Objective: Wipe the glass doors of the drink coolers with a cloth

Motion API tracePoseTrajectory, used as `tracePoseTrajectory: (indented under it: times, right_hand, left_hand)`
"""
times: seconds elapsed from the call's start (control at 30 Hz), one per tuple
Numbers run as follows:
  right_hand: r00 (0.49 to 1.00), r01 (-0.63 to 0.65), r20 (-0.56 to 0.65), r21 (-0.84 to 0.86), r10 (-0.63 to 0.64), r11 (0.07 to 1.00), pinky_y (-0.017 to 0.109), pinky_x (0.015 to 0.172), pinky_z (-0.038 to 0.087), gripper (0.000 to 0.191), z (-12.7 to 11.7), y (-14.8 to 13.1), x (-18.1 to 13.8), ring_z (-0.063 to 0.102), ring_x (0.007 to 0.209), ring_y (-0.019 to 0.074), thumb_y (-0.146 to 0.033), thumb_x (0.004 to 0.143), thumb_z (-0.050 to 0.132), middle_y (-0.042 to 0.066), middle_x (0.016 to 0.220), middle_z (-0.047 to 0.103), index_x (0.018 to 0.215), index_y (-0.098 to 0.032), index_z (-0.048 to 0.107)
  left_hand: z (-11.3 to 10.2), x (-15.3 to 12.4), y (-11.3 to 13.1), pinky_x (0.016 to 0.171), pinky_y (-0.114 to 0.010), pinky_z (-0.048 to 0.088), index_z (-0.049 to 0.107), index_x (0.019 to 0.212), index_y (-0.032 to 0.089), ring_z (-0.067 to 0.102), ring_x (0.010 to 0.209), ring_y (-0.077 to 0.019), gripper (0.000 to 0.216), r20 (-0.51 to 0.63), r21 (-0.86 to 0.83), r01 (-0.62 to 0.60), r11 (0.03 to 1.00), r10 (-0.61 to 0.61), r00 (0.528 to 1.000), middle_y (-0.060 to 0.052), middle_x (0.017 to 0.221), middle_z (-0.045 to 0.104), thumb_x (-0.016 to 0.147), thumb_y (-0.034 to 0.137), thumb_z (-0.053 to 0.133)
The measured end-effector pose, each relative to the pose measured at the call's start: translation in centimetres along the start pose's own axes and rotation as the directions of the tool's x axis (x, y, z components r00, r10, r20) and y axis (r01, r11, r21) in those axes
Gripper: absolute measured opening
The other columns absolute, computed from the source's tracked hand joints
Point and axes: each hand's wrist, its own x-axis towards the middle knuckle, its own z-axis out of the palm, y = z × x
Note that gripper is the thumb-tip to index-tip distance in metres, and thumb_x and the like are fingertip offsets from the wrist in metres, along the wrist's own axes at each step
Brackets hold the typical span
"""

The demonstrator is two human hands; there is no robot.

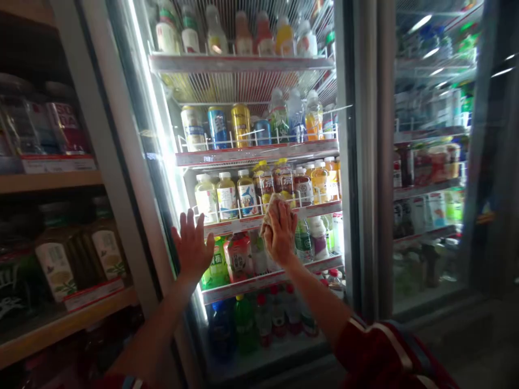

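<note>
My left hand (pixel 192 246) lies flat with fingers spread against the glass door (pixel 170 162) of a lit drinks fridge, near its left edge. My right hand (pixel 279 229) presses a crumpled light cloth (pixel 271 208) against the same glass, further right, at the height of the middle shelves. Behind the glass, shelves hold several bottles (pixel 227 195) and cans (pixel 219 127).
A wooden shelf unit (pixel 48 181) with jars and bottles stands in shadow at the left. A second glass-door fridge (pixel 430 162) stands to the right, past a grey door frame (pixel 365 162). Dark floor lies at the lower right.
</note>
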Motion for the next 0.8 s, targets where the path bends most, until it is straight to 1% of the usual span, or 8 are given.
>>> tracePoseTrajectory:
  times: [0.2,0.3,0.37,0.47,0.53,0.6,0.67,0.8]
  right_hand:
    - [0.971,0.193,0.13,0.073,-0.201,0.979,0.045,0.114,0.018,0.043,0.7,-4.5,-2.0,0.021,0.141,0.0205,-0.02,0.087,0.041,0.007,0.141,0.045,0.129,-0.02,0.05]
    - [0.953,0.238,0.171,0.099,-0.252,0.966,0.045,0.115,0.016,0.041,0.9,-5.0,-2.2,0.023,0.14,0.0189,-0.02,0.087,0.042,0.005,0.14,0.047,0.127,-0.023,0.052]
    - [0.962,0.209,0.158,0.1,-0.223,0.973,0.047,0.115,0.015,0.045,0.6,-3.6,-2.0,0.023,0.14,0.0197,-0.02,0.087,0.042,0.004,0.143,0.043,0.131,-0.026,0.048]
    - [0.996,0.05,0.07,0.06,-0.054,0.997,0.053,0.113,0.018,0.054,-0.3,-0.1,-1.6,0.021,0.14,0.0249,-0.019,0.088,0.041,0.004,0.151,0.029,0.14,-0.029,0.036]
    - [0.999,-0.046,-0.005,0.032,0.046,0.998,0.056,0.112,0.02,0.059,-0.8,1.9,-1.3,0.021,0.14,0.0276,-0.018,0.089,0.04,0.004,0.153,0.021,0.145,-0.031,0.027]
    - [0.997,-0.058,-0.047,0.042,0.06,0.997,0.056,0.112,0.022,0.063,-1.1,2.6,-1.3,0.021,0.14,0.0283,-0.018,0.089,0.041,0.003,0.154,0.018,0.146,-0.032,0.021]
    - [0.999,-0.007,-0.031,0.097,0.01,0.995,0.055,0.112,0.025,0.065,-0.9,1.8,-1.4,0.019,0.141,0.0277,-0.016,0.088,0.041,0.002,0.155,0.016,0.147,-0.032,0.018]
    - [0.992,0.111,0.023,0.315,-0.125,0.943,0.054,0.113,0.027,0.068,0.3,-2.6,-1.5,0.018,0.141,0.026,-0.016,0.086,0.039,0.004,0.154,0.019,0.148,-0.027,0.014]
  left_hand:
    - [0.2,-0.2,0.7,0.113,-0.056,0.007,0.022,0.146,0.025,0.012,0.142,-0.027,0.059,-0.017,0.006,0.017,1.0,-0.017,1.0,-0.01,0.153,0.02,0.09,0.03,0.042]
    - [0.0,-0.4,0.6,0.113,-0.055,0.006,0.026,0.145,0.024,0.012,0.142,-0.0281,0.058,0.005,-0.024,0.012,1.0,-0.012,1.0,-0.01,0.154,0.02,0.09,0.03,0.043]
    - [0.0,-0.5,0.4,0.114,-0.054,0.005,0.027,0.144,0.024,0.012,0.142,-0.0284,0.058,0.016,-0.03,0.013,0.999,-0.013,1.0,-0.01,0.154,0.019,0.089,0.03,0.044]
    - [0.1,-0.7,0.3,0.114,-0.054,0.007,0.024,0.145,0.026,0.013,0.142,-0.0276,0.059,0.015,-0.002,0.014,1.0,-0.014,1.0,-0.009,0.154,0.02,0.089,0.03,0.044]
    - [0.3,-0.8,0.2,0.114,-0.054,0.007,0.023,0.145,0.026,0.013,0.142,-0.0269,0.06,0.003,0.008,0.014,1.0,-0.014,1.0,-0.008,0.154,0.02,0.089,0.03,0.044]
    - [0.5,-0.8,0.2,0.114,-0.053,0.006,0.024,0.145,0.026,0.012,0.142,-0.0268,0.061,-0.012,0.008,0.003,1.0,-0.003,1.0,-0.009,0.154,0.02,0.089,0.03,0.045]
    - [0.7,-0.7,0.5,0.114,-0.053,0.005,0.024,0.145,0.024,0.011,0.142,-0.0273,0.061,-0.038,0.008,-0.006,1.0,0.006,0.999,-0.01,0.154,0.02,0.088,0.029,0.045]
    - [1.0,-0.7,2.7,0.114,-0.051,0.006,0.029,0.143,0.02,0.015,0.142,-0.0274,0.059,-0.095,-0.067,-0.097,0.993,0.09,0.991,-0.014,0.152,0.023,0.088,0.028,0.049]
